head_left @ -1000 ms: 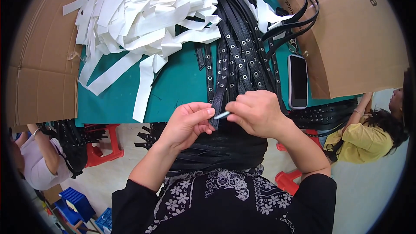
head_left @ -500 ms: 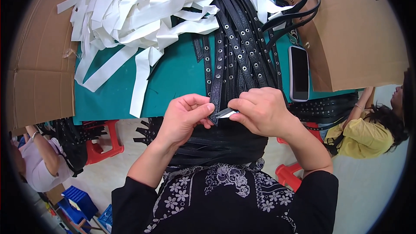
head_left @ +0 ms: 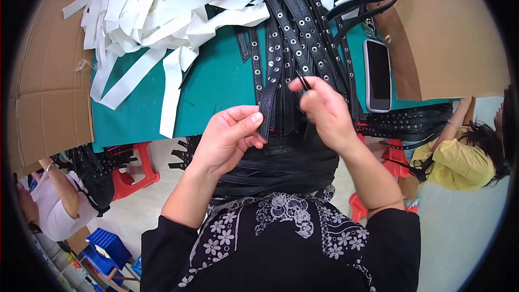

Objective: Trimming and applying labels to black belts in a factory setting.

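Note:
My left hand (head_left: 230, 138) pinches the pointed end of a black leather strap (head_left: 268, 111) between thumb and fingers. The strap has metal eyelets and runs up into a bundle of similar straps (head_left: 308, 48) on the green table. To the right, above the table's near edge, my right hand (head_left: 327, 111) is closed around a small dark pointed tool (head_left: 304, 82). Its tip points up and away from the held strap, and motion blurs its exact kind. More black straps (head_left: 275, 167) lie across my lap, below both hands.
White fabric strips (head_left: 157, 16) are heaped at the far left of the green table (head_left: 211, 86). A phone (head_left: 377, 75) lies right of the straps. Cardboard boxes (head_left: 51, 70) flank both sides. Two people sit nearby, one in a yellow top (head_left: 459, 159), one in pale clothing (head_left: 59, 208).
My right hand has moved up and away from the strap's tip, taking the pointed tool with it. My left hand still grips the strap end. The whole view has shifted slightly.

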Demonstrator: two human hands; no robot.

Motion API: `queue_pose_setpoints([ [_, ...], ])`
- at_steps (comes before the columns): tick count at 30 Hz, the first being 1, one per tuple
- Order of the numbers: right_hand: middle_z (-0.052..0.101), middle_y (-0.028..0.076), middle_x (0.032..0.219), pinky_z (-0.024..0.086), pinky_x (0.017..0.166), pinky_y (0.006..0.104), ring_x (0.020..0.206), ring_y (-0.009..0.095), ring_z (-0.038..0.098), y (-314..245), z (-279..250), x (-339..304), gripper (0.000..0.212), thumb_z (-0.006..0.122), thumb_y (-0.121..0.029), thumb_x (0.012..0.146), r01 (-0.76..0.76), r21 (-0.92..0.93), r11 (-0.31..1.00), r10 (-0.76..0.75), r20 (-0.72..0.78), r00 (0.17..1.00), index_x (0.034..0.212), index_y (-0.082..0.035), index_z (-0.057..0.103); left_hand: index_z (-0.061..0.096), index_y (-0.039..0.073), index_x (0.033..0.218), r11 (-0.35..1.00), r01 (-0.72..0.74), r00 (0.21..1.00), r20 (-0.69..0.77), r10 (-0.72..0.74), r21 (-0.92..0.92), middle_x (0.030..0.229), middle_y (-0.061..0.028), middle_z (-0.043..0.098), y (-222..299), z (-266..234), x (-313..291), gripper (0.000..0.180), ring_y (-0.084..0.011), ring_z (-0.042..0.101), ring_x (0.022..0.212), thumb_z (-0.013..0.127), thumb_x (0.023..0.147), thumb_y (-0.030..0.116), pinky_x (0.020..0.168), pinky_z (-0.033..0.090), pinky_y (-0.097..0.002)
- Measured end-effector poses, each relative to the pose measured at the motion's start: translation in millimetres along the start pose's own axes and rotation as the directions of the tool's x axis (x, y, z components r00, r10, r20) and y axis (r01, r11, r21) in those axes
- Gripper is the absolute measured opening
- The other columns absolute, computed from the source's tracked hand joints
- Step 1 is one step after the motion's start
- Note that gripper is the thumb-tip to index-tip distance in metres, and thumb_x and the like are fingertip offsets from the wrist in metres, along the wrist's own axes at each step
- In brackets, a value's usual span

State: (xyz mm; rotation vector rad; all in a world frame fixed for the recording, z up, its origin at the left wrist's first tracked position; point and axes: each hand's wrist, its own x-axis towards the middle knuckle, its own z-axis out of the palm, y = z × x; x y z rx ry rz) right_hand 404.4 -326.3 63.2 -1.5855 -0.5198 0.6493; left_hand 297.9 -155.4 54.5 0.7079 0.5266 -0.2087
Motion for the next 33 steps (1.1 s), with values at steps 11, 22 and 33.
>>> queue_pose_setpoints([
  [11,0.043,-0.008,0.058,0.02,0.039,0.0173,0.044,0.0,0.031,-1.4,42.6,10.7,0.019,0.063,-0.024,0.082,-0.283,0.437,0.854,0.284,0.063,0.957,0.078,-0.008,0.054,0.051,-0.005,0.102,0.995,-0.1,0.992,0.078,0.1,-0.009,0.085,-0.0112,0.061,-25.5,-11.2,-26.1,0.026,-0.0194,0.06,0.072,0.054,0.086,0.016,0.063,0.05,-0.0286],
  [22,0.058,-0.001,0.077,0.037,0.049,0.0158,0.059,0.002,0.049,-2.7,42.2,6.6,0.026,0.063,-0.022,0.081,-0.284,0.241,0.928,0.289,0.014,0.957,0.096,-0.002,0.057,0.056,-0.006,0.096,0.747,-0.504,0.863,0.282,0.419,0.434,0.091,-0.0111,0.06,-21.1,-5.0,-38.4,0.016,-0.0136,0.059,0.08,0.055,0.082,0.0,0.075,0.048,-0.0252],
  [33,0.06,-0.001,0.072,0.042,0.058,0.0182,0.064,0.003,0.051,-6.0,24.0,-3.6,0.029,0.067,-0.025,0.078,-0.121,0.015,0.993,0.122,-0.071,0.99,0.093,-0.003,0.058,0.057,-0.004,0.092,0.756,-0.399,0.915,0.279,0.291,0.519,0.085,-0.0094,0.061,-21.9,6.1,-30.3,0.011,-0.0136,0.061,0.079,0.054,0.084,0.002,0.07,0.049,-0.0214],
])
